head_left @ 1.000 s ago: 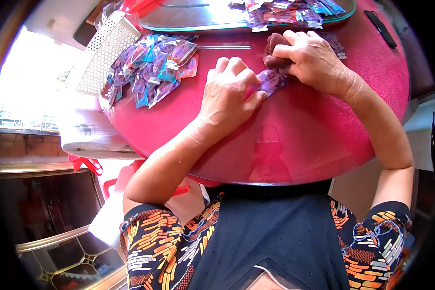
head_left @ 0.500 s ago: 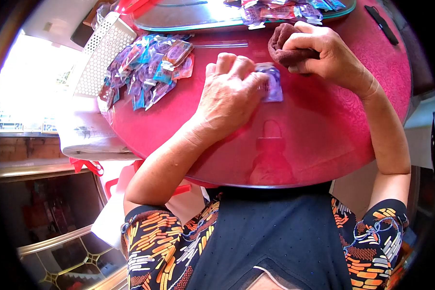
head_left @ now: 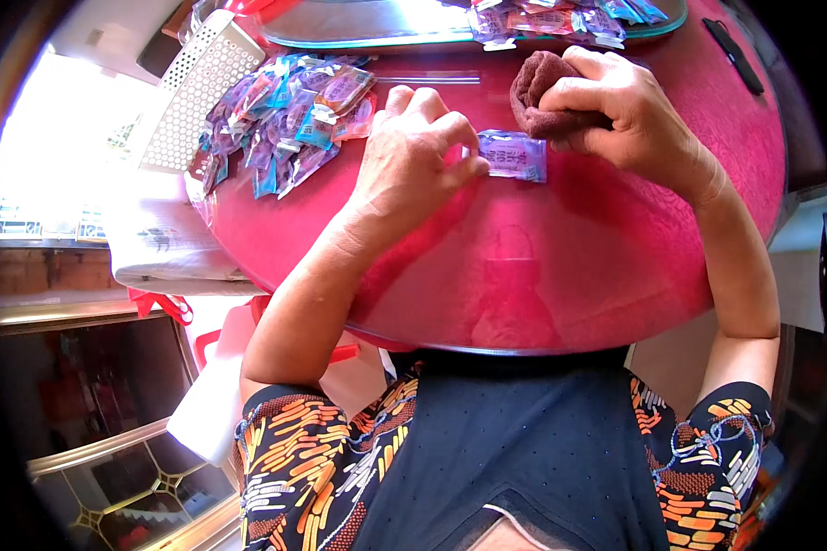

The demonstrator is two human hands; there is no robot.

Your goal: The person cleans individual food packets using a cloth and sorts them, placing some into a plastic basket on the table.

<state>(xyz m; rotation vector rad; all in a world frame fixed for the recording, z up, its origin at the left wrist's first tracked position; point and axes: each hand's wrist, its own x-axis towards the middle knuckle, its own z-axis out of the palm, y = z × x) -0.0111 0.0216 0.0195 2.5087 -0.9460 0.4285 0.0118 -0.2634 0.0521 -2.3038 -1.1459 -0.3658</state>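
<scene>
A small purple printed packet (head_left: 516,156) is held sideways over the red tabletop. My left hand (head_left: 413,147) pinches its left end between thumb and forefinger. In my right hand (head_left: 629,115) is a bunched brown cloth (head_left: 535,92), gripped just above and to the right of the packet. A pile of purple, blue and orange packets (head_left: 289,115) lies left of my left hand. At the far side, more packets (head_left: 560,20) sit on a glass-edged tray (head_left: 368,32).
The round red table (head_left: 413,275) has a shiny cover. A white perforated basket (head_left: 198,92) stands at its left edge. A dark, slim object (head_left: 733,55) lies at the far right. Beyond the left edge is a light-coloured folded covering (head_left: 170,243).
The packet has turned from upright to sideways, and its printing shows more. My left hand has shifted slightly left. The cloth stays in my right hand, nearly in place.
</scene>
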